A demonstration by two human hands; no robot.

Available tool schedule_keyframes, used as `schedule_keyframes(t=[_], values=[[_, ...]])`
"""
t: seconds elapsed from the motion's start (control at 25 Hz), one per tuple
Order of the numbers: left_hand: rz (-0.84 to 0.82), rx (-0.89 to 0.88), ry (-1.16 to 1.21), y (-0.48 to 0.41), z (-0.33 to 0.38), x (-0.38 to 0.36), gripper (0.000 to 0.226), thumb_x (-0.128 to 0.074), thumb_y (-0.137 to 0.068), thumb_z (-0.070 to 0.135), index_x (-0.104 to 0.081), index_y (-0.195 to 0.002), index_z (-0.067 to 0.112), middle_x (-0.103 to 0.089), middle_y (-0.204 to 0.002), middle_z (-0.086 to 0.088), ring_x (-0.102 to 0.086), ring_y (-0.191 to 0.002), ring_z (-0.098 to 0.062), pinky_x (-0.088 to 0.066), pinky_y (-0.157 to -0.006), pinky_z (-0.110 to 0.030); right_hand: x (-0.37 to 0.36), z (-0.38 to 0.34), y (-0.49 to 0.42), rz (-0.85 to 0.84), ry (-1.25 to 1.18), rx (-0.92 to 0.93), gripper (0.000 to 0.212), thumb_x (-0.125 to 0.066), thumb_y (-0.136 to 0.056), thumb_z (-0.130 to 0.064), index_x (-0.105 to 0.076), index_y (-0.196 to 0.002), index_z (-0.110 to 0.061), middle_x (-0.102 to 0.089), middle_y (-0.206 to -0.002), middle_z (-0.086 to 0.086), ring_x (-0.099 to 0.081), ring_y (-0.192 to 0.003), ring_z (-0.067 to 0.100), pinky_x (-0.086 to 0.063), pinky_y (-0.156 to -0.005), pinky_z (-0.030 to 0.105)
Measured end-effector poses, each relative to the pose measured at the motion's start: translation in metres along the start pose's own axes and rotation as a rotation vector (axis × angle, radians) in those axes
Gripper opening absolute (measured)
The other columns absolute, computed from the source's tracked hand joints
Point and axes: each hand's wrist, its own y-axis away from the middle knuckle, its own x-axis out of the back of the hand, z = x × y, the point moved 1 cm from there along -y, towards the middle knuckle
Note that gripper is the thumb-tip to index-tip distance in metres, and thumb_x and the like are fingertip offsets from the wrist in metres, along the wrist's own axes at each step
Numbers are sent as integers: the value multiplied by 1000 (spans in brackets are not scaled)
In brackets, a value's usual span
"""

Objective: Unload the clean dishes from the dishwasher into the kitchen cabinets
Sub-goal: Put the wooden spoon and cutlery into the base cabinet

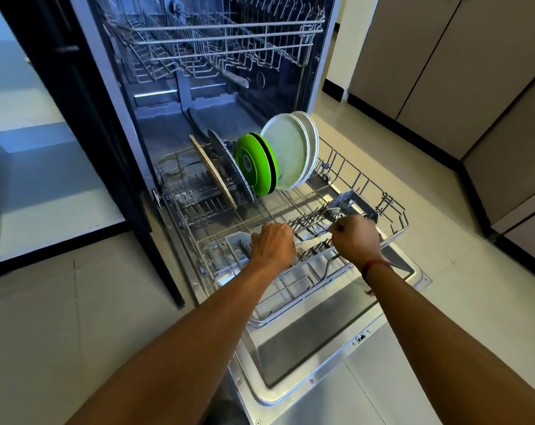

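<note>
Home kitchen: open dishwasher (217, 124), plates (290, 151), floor cabinets (444, 72).

Both arms outstretched; left hand (273, 244) fisted, right hand (356, 237) fisted

The lower rack (367, 179) is grey coated wire. The door (306, 342) liner is brushed steel with a dull sheen. Two green plates (254, 164) look like glossy plastic; the white plates (290, 148) are smooth and matt. The forks (333, 212) are shiny metal. The floor (76, 317) tiles are pale, slightly glossy.
</note>
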Motion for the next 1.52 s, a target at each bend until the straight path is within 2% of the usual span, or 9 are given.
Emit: schedule_keyframes(t=[0.16,0.36,0.48,0.64,0.8,1.0,1.2,1.4,1.52], values=[[-78,88,-38,-9,-1,-16,17,-64,-90,23,-55,-78,15,-66,-98,-14,-57,-105,-34,-34,-77,-41,-15,-10,-11,-102,72,52,17,-57,-87,2,-73,-88,-2,-73,-90,12,-69,-78,25,-60,-74,40],[-66,179,-29,-12,-2,-30,17,-69,-87,29,-59,-83,17,-65,-102,-9,-50,-116,-29,-34,-90,-46,-29,-20,-22,-116,108,-48,11,-58,-84,6,-68,-82,3,-69,-84,17,-66,-78,30,-59,-74,43],[-25,213,39,-10,-3,-31,22,-71,-85,33,-58,-76,18,-60,-89,-5,-48,-113,-28,-28,-82,-42,-36,-21,-25,-146,171,-56,4,-61,-84,0,-64,-84,-1,-66,-86,15,-64,-80,31,-58,-75,44],[-15,270,130,-13,-5,-29,13,-69,-84,31,-70,-83,18,-68,-93,-3,-51,-107,-25,-22,-79,-41,-47,-20,-21,-162,258,-16,11,-69,-85,-12,-67,-96,-9,-67,-93,9,-65,-84,27,-59,-74,44],[30,316,262,-14,-8,-25,17,-62,-85,22,-67,-71,14,-66,-78,-3,-54,-91,-22,-26,-78,-38,-45,-23,-18,-141,333,61,10,-65,-88,-10,-68,-97,-10,-67,-94,8,-64,-79,25,-58,-67,38],[97,214,261,-10,-17,-18,28,-61,-90,12,-61,-62,10,-55,-63,-3,-54,-70,-19,-24,-47,-27,-41,-30,-13,-209,410,220,15,-59,-92,-11,-70,-102,-12,-65,-92,8,-64,-78,23,-59,-66,36],[166,187,351,-8,-29,-19,15,-67,-88,11,-76,-79,5,-74,-86,-11,-66,-82,-22,-53,-66,-33,-38,-35,-13,-258,450,366,19,-55,-95,-13,-71,-104,-16,-67,-91,7,-61,-72,18,-57,-64,31],[174,216,394,0,-42,-15,25,-65,-89,7,-69,-65,2,-73,-82,-12,-66,-79,-21,-48,-62,-27,-39,-39,-18,-334,566,537,20,-55,-97,-25,-70,-108,-20,-69,-97,4,-67,-84,20,-59,-73,34],[203,237,420,1,-48,-12,19,-66,-88,8,-73,-72,3,-73,-84,-12,-66,-76,-22,-56,-68,-34,-42,-44,-15,-370,622,639,21,-54,-98,-28,-68,-110,-18,-68,-101,7,-67,-88,23,-58,-76,36]])
